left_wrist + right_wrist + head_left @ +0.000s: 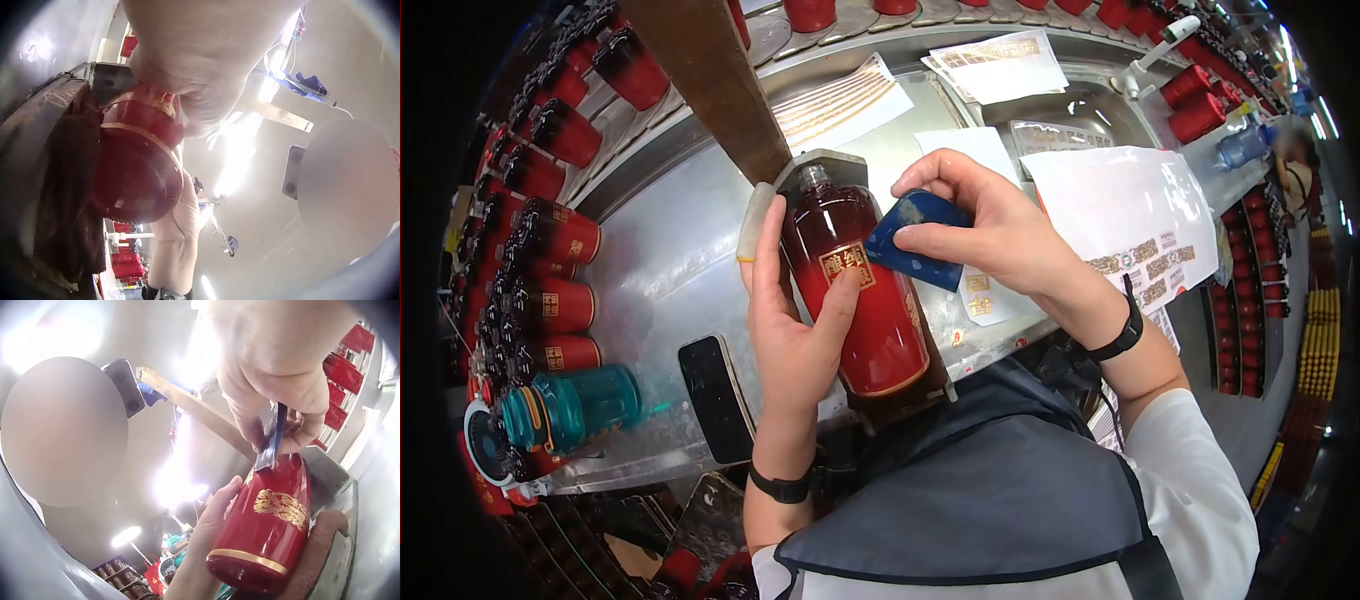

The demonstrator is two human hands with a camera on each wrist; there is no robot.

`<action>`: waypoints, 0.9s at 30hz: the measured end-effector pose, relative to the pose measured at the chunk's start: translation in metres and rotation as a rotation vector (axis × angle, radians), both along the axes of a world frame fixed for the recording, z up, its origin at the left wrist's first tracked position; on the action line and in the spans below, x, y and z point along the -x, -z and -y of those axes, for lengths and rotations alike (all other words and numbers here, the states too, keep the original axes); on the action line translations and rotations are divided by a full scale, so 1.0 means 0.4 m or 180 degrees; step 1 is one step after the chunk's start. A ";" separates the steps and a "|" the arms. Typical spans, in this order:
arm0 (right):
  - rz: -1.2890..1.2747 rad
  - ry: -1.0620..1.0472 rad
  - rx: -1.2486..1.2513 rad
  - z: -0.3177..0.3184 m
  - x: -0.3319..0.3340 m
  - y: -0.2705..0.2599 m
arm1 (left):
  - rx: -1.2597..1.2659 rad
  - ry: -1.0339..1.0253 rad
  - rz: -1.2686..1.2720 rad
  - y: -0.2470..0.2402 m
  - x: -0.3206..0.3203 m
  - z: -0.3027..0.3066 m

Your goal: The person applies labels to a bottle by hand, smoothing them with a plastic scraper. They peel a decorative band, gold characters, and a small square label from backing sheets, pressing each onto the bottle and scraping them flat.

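A glossy red bottle point(880, 335), dark toward its neck and bearing a gold-lettered label point(837, 262), lies tilted in a metal cradle point(852, 170). My left hand point(795, 335) holds it from the left side, fingers along the glass and thumb on the front by the label. Between thumb and fingers my right hand point(1005, 230) pinches a flat blue scraper point(935, 245), which overlaps the label's right edge. In the right wrist view the scraper's edge point(267, 464) meets the upper bottle, above a gold pattern point(281, 509). A brown pad point(69, 181) runs beneath the bottle.
A phone point(718, 400) and a teal water jug point(590, 405) are on the metal table at left. Label sheets point(840, 105) lie behind and to the right point(1120, 200). A brown post point(710, 75) rises behind the cradle. Rows of red bottles point(550, 305) line the left.
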State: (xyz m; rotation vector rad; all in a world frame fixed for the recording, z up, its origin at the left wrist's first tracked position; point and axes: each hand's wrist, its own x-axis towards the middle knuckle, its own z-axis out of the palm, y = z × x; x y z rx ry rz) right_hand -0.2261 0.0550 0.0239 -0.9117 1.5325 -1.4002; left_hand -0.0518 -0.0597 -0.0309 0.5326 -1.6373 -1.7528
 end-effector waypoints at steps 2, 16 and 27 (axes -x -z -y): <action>0.0031 -0.0036 0.0017 0.009 -0.002 -0.003 | 0.0064 -0.0021 0.0017 -0.002 0.003 0.001; 0.0208 -0.0056 0.0150 0.005 -0.002 -0.004 | 0.0393 -0.0238 0.0067 -0.001 0.019 -0.006; -0.0347 0.0431 0.0306 -0.017 -0.017 -0.024 | -0.0453 -0.0186 -0.0259 0.009 0.018 -0.005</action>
